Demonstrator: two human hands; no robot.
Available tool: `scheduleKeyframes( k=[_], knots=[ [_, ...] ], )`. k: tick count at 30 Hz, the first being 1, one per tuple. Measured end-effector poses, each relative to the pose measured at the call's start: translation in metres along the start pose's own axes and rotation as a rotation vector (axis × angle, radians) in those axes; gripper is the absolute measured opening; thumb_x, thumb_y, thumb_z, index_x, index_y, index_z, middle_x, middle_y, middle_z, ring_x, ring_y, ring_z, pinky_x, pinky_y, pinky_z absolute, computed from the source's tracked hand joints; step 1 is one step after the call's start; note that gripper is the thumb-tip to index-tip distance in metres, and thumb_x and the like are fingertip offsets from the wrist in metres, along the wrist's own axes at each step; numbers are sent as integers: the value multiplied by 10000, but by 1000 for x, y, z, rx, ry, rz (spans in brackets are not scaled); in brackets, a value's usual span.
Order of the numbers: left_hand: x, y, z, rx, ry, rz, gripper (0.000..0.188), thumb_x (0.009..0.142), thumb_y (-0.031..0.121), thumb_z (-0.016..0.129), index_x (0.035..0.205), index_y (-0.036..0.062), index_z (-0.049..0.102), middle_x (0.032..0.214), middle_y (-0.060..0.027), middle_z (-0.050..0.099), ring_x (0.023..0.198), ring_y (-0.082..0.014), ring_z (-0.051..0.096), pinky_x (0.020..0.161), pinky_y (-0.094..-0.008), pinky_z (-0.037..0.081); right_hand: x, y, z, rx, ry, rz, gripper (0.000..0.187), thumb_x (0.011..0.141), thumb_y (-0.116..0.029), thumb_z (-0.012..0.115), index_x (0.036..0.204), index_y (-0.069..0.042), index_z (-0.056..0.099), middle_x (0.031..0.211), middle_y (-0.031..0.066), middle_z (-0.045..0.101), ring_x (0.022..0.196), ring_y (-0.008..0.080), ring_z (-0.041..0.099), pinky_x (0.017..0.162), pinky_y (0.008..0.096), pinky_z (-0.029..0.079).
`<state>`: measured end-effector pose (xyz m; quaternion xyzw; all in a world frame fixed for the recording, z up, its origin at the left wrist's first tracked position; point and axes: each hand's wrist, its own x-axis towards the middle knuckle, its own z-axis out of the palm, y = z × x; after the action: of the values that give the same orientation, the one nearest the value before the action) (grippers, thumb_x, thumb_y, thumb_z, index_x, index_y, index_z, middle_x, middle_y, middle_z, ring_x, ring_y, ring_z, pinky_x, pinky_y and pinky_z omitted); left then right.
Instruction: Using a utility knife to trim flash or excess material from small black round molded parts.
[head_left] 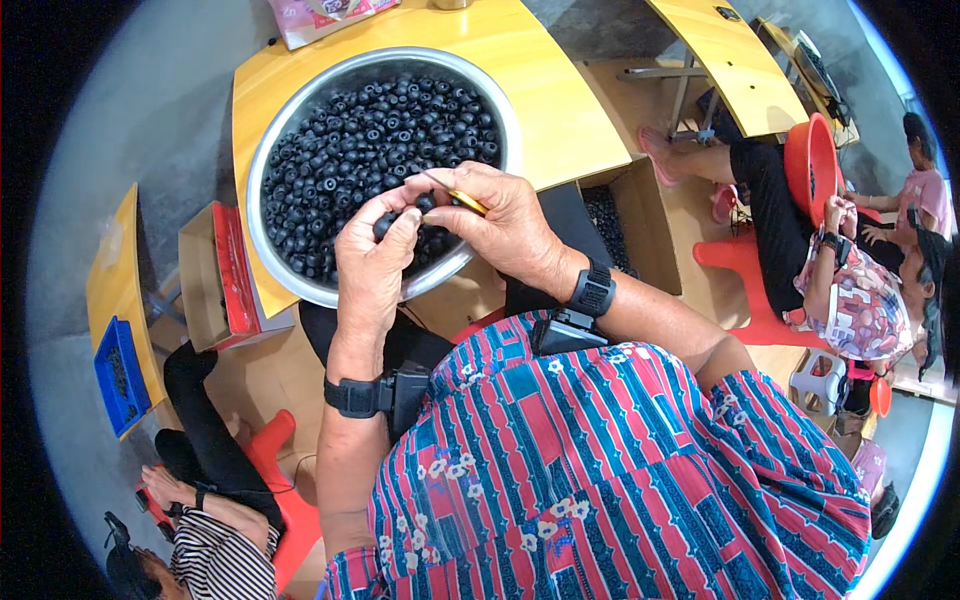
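Note:
A wide metal basin [257, 200] full of small, round black pieces with a hole in one end [350, 150] stands in front of me. Over its near side, my left hand [372, 262] is closed, with a black round piece [384, 224] between its fingers. My right hand [505, 222] grips a thin pointed tool with a yellow handle [469, 203], its metal tip toward the left fingers. Another black piece [426, 201] shows between the two hands at the fingertips. Which fingers bear on it is partly hidden.
The basin rests on a yellow table [555, 110]; a pink package [325, 18] lies at its far edge. Cardboard boxes stand left [205, 275] and right [655, 225], the right one holding black pieces. People sit on red stools at both sides, one with a red basin [812, 165].

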<state>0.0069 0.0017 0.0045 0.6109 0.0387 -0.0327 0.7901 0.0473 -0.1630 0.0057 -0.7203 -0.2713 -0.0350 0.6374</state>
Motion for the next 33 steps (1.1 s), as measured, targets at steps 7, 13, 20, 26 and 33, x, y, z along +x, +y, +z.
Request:
scheduleKeyframes(
  k=[7,13,20,26,33],
  knots=[
    [3,2,-3,-71,-48,-34,267,948,114,607,1189,0,592,810,64,523,593,8,373,481,-143,300,0,-1,1,-41,-5,-3,276,779,-30,719,1048,-93,711,924,83,697,863,203,641,808,310,510],
    [5,5,-6,-80,-77,-138,242,955,135,605,1165,15,590,811,66,524,580,14,362,480,-150,302,0,-8,1,-10,30,51,257,757,-19,731,1005,-85,722,845,56,660,808,167,617,755,286,500],
    [6,7,-6,-124,-106,-159,268,941,154,633,1173,24,597,735,96,463,552,28,340,446,-136,269,-1,-1,2,-52,52,27,257,716,3,755,959,-79,732,802,39,633,788,148,587,720,271,485],
    [8,8,-11,-218,-166,-240,273,938,168,642,1168,37,576,793,69,486,601,22,374,478,-133,295,1,-5,0,-49,26,101,247,709,0,759,941,-77,728,819,40,641,794,149,578,715,269,482],
    [9,7,-10,-220,-180,-283,239,942,166,635,1136,44,567,815,42,498,615,15,388,487,-130,300,2,-3,0,-63,16,53,242,714,-14,757,945,-81,724,838,32,660,798,150,577,725,271,478]
  ],
)
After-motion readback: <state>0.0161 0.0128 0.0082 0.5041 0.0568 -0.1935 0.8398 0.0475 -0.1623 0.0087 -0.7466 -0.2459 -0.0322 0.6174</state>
